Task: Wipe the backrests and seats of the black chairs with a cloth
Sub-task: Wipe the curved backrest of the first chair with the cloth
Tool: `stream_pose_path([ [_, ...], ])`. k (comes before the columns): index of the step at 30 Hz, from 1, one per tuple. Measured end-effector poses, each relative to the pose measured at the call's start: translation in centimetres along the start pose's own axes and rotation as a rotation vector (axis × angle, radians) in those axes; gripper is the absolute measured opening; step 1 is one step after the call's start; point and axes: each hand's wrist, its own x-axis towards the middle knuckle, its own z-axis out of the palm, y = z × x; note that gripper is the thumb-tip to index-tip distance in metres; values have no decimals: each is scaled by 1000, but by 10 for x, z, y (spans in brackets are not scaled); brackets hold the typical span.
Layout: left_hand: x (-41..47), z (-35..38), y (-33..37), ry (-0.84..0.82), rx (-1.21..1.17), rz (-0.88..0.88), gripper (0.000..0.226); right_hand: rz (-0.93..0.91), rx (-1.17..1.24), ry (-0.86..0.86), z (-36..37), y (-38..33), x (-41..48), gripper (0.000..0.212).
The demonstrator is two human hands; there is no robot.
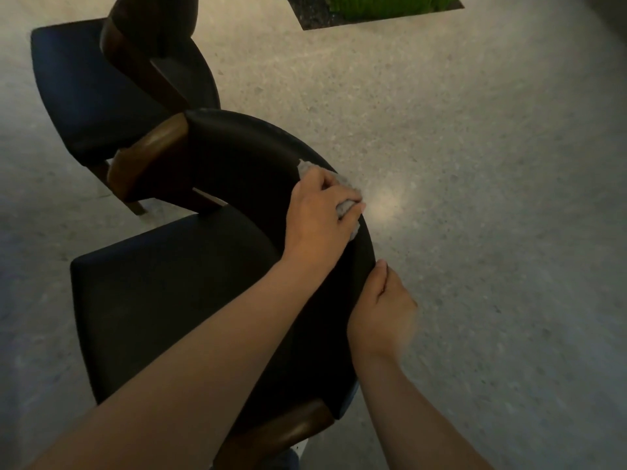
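Observation:
A black chair with a curved padded backrest (pixel 237 147) and a flat black seat (pixel 169 290) stands right below me. My left hand (pixel 319 215) presses a grey cloth (pixel 344 184) onto the top edge of the backrest, fingers curled over it. My right hand (pixel 383 310) grips the outer side of the same backrest lower down, thumb on the rim. Brown wooden arm pieces (pixel 152 154) join the backrest at both ends. A second black chair (pixel 91 93) stands at the upper left, its wooden backrest frame (pixel 142 52) facing me.
Speckled grey floor (pixel 475 198) spreads to the right of the chairs. A dark planter bed with green plants (pixel 383 8) lies at the top edge. The two chairs stand close together on the left.

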Motion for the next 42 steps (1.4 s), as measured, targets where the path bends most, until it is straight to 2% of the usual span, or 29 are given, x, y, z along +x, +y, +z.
stream_pose_path([
  [5,-5,-9,-4,-55,20,34,18,-3,-8,10,-1,1,-1,40],
  [10,-21,-25,-20,-107,-39,-38,15,-3,-8,29,0,-1,-1,39],
  [13,-27,-36,-26,-79,-61,-57,15,-6,-25,43,0,-1,-1,42],
  [17,-19,-35,-6,-95,-183,22,16,-9,-22,46,-1,-1,0,43],
  [20,-12,-19,1,-155,-46,159,22,4,-33,34,-1,-1,0,42],
  [24,-7,-8,-6,-146,64,183,26,-2,-15,44,1,0,-1,42],
  [26,-6,-8,-8,-128,43,144,26,-11,-19,47,1,2,-1,42],
  [32,-33,-15,-24,21,-105,-157,14,-17,-26,57,0,0,-1,38],
  [35,-46,-18,-41,31,-111,-275,11,-35,-1,67,1,1,-1,38],
  [38,-47,-20,-42,46,-144,-297,10,-46,3,61,1,2,-1,40],
  [42,-46,-14,-33,115,-209,-226,11,-51,14,73,1,0,-1,37],
])
